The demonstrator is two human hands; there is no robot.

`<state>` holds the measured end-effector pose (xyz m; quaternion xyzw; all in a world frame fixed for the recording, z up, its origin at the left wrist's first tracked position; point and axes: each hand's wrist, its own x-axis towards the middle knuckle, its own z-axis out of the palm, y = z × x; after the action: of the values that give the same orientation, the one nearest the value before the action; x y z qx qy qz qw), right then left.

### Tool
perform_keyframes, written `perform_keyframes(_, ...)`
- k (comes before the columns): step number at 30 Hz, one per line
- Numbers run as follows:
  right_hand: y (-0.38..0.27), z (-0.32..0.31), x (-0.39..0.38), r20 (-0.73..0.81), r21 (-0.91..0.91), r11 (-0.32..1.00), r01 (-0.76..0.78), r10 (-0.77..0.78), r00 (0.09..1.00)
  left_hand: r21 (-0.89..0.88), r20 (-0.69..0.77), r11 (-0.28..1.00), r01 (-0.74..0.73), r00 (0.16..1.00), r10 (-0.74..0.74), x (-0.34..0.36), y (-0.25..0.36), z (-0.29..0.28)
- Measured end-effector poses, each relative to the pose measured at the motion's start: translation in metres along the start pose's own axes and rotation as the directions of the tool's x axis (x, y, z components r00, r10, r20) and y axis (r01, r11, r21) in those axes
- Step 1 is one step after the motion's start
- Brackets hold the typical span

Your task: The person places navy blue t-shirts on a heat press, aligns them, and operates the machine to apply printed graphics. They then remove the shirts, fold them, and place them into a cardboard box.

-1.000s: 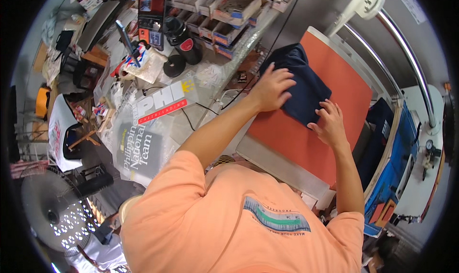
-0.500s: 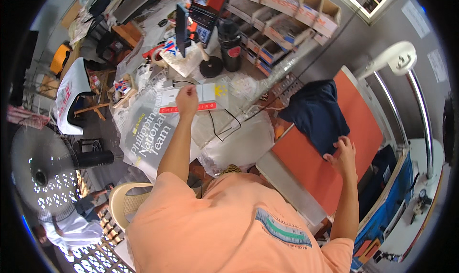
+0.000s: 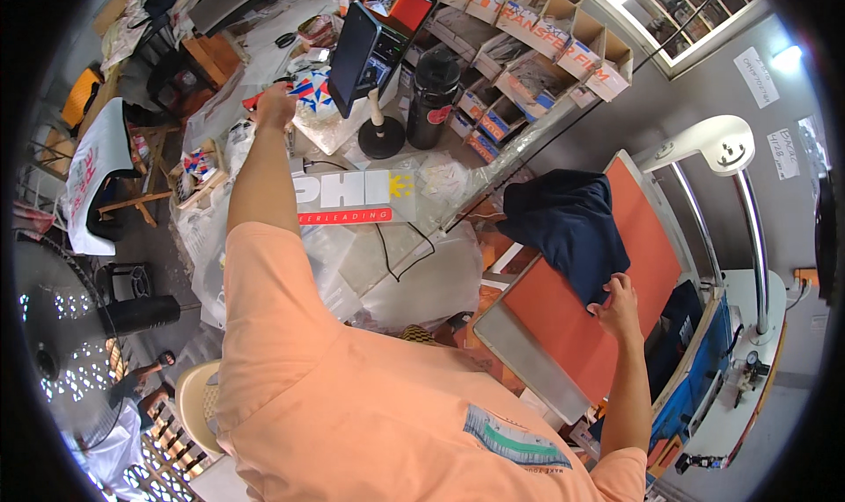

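My left hand [image 3: 277, 108] reaches to the far left of the worktable, its fingers closed around a red object [image 3: 253, 102] that shows only in part. Beside it lie red, white and blue printed pieces [image 3: 314, 91]. At the right, my right hand [image 3: 620, 308] pinches the near corner of a navy blue garment [image 3: 572, 225]. That cloth lies bunched on the orange-red pad [image 3: 550, 313] of a heat press. On the table between my arms rests a clear transfer sheet [image 3: 352, 194] with white letters, a red band and a yellow motif.
A tablet [image 3: 356, 58] stands before a laptop [image 3: 398, 9]. Close by are a black tumbler [image 3: 433, 97] and a wooden-handled stamp-like tool [image 3: 380, 137]. Cardboard bins [image 3: 537, 27] line the back. A black cable [image 3: 400, 269] crosses the table; a fan [image 3: 57, 344] stands left.
My left hand has left the transfer sheet and moved far and left, onto the red object. My right hand stays at the garment's corner. The view has shifted slightly.
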<state>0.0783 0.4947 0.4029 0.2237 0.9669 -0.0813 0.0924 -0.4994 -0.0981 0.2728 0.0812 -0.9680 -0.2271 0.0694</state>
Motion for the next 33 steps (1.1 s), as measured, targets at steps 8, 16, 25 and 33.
perform_keyframes(8,-0.009,0.003,-0.01,-0.001,0.085,0.99,-0.113,0.113,0.994,-0.03,-0.084,0.999,0.016,0.996,-0.019,-0.038,0.055,-0.047)
perform_keyframes(16,-0.002,0.012,-0.017,-0.05,0.171,0.979,-0.11,0.12,0.991,-0.946,0.199,0.269,0.179,0.979,0.05,-0.128,0.093,-0.157)
perform_keyframes(25,0.0,0.003,-0.016,-0.038,0.248,0.964,-0.091,0.103,0.994,-0.923,0.137,0.384,0.04,0.964,0.229,-0.235,0.17,-0.198)
perform_keyframes(33,0.013,0.013,-0.02,-0.079,0.254,0.966,-0.049,0.071,0.994,-0.803,0.193,0.55,-0.228,0.774,0.603,-0.322,0.27,-0.186)
